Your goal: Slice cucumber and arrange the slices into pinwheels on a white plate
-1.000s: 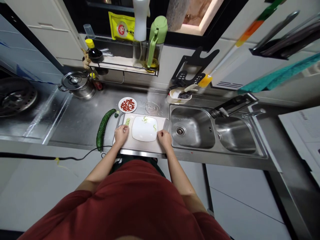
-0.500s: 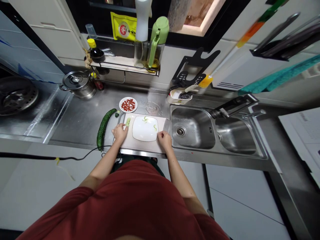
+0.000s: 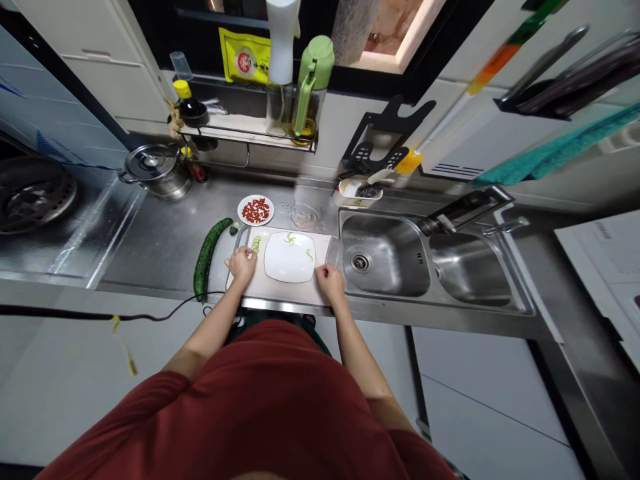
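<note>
A white rectangular plate (image 3: 290, 265) rests on a pale cutting board (image 3: 277, 292), with a small fan of cucumber slices near its far edge and another curved piece by its right edge. My left hand (image 3: 242, 265) is at the board's left side, fingers bent together against the near end of a short row of cucumber slices (image 3: 256, 244); whether a slice is between them is hidden. Closed beside the plate's right edge, my right hand (image 3: 331, 281) has curled fingers, and what they hold, if anything, is too small to make out.
A whole cucumber (image 3: 206, 260) and a cut end (image 3: 233, 230) lie left of the board. Behind it stands a white dish of chopped red pieces (image 3: 255, 211). A double sink (image 3: 385, 257) is at right, a lidded pot (image 3: 155, 171) at left, a bottle shelf (image 3: 250, 135) above.
My left hand has shifted very slightly at the cucumber slices. The right hand stays beside the plate, and the camera view has moved a little.
</note>
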Demonstrator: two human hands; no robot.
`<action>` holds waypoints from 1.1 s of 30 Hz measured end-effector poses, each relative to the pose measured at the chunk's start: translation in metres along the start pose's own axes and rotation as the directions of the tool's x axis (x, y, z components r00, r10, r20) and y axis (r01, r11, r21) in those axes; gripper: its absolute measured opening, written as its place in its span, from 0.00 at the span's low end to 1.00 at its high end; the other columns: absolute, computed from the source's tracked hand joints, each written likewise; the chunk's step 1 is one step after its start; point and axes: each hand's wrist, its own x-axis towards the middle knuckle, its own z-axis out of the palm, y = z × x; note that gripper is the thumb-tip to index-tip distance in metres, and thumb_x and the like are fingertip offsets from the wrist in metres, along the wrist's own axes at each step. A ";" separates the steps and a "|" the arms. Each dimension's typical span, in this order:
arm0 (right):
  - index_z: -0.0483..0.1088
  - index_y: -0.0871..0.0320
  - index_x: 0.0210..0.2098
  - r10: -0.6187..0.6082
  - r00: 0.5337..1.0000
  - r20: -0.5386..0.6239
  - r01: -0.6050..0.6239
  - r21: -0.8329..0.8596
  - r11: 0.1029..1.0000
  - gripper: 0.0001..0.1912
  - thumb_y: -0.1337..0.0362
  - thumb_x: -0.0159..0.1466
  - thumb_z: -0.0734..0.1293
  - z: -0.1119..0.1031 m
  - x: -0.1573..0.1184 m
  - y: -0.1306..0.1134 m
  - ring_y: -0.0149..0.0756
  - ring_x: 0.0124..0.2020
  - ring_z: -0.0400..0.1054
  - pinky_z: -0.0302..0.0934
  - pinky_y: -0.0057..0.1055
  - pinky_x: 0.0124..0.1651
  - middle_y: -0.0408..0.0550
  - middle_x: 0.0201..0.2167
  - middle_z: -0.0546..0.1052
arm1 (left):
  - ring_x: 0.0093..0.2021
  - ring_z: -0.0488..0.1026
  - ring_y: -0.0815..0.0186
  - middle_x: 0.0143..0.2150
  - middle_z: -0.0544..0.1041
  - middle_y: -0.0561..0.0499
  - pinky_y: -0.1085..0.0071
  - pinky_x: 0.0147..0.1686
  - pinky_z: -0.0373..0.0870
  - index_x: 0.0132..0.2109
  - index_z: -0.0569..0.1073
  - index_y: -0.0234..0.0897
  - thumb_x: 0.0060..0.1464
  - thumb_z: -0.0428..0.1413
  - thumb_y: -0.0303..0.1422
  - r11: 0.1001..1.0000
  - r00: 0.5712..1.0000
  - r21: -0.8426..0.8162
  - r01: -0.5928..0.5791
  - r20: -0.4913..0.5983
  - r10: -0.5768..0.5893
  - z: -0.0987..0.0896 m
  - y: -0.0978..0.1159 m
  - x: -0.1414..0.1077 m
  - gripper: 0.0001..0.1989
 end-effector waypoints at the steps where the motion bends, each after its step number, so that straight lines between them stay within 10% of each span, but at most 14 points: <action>1: 0.71 0.58 0.29 0.000 1.000 -0.002 0.000 0.002 1.000 0.14 0.58 0.62 0.58 0.000 0.000 0.000 0.34 0.32 0.63 0.50 0.27 0.34 0.46 0.29 0.74 | 0.42 0.70 0.57 0.40 0.74 0.47 0.58 0.48 0.55 0.38 0.72 0.39 0.52 0.52 0.37 1.000 1.000 -0.005 0.000 -0.003 0.000 0.000 0.001 0.000 0.09; 13: 0.71 0.57 0.29 -0.014 1.000 -0.004 0.014 0.042 0.999 0.14 0.58 0.62 0.58 -0.003 -0.004 -0.009 0.33 0.31 0.63 0.51 0.26 0.33 0.46 0.29 0.73 | 0.37 0.70 0.62 0.33 0.75 0.51 0.61 0.47 0.58 0.33 0.71 0.39 0.49 0.55 0.35 0.973 0.998 -0.227 -0.044 -0.055 0.032 0.000 0.000 -0.002 0.05; 22: 0.70 0.57 0.29 -0.144 0.985 -0.094 0.164 0.263 0.951 0.12 0.58 0.61 0.60 -0.023 0.004 -0.046 0.33 0.29 0.63 0.55 0.28 0.34 0.45 0.26 0.71 | 0.30 0.71 0.70 0.29 0.75 0.51 0.72 0.36 0.67 0.33 0.73 0.33 0.37 0.64 0.35 0.488 0.983 -0.862 0.138 0.178 0.037 -0.030 0.039 0.001 0.14; 33: 0.71 0.56 0.40 -0.314 0.944 -0.101 0.314 0.565 0.763 0.12 0.57 0.62 0.63 -0.049 0.000 -0.121 0.33 0.34 0.66 0.59 0.27 0.32 0.46 0.37 0.74 | 0.31 0.70 0.70 0.31 0.75 0.51 0.73 0.35 0.67 0.34 0.75 0.34 0.41 0.64 0.35 0.450 0.913 -0.892 0.033 0.210 0.349 -0.075 0.085 -0.039 0.12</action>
